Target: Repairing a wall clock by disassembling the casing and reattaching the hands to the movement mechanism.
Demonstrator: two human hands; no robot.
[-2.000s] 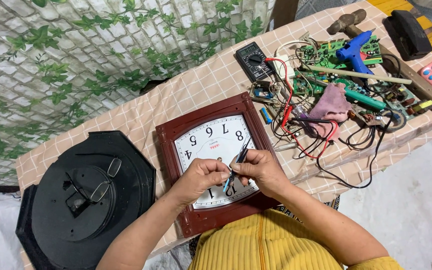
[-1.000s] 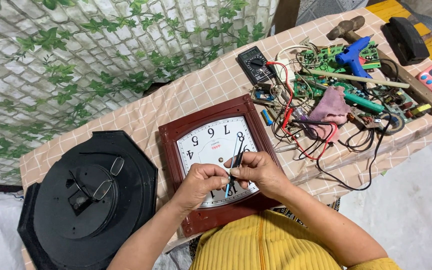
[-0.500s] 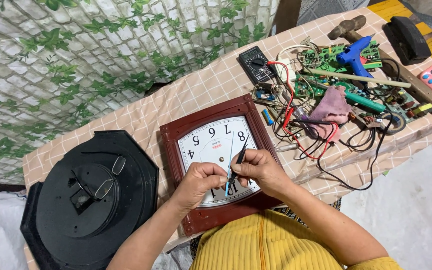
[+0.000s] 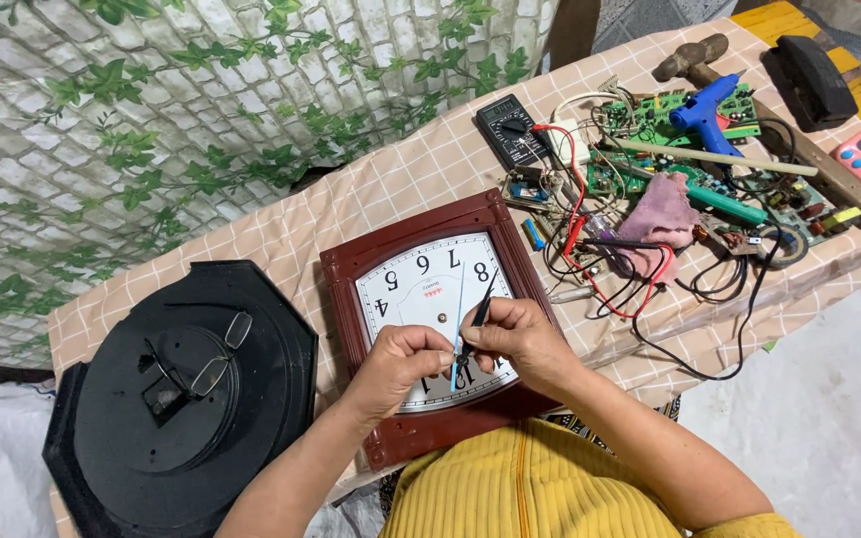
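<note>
Head view looks down on a dark red wall clock [image 4: 430, 329] lying face up on the desk [image 4: 371, 189], just in front of the person in yellow. Both hands meet over the lower part of the white dial. The left hand [image 4: 401, 364] has its fingers pinched narrow at the clock's centre, by a thin light-blue clock hand [image 4: 458, 324]. The right hand [image 4: 515, 339] has its fingers closed on a slim black tool [image 4: 483, 304] pointing up the dial. To the left sits a black round clock back [image 4: 181, 399] with spectacles [image 4: 213, 354] on it; to the right, a tangle of wires and circuit boards [image 4: 670, 199]
</note>
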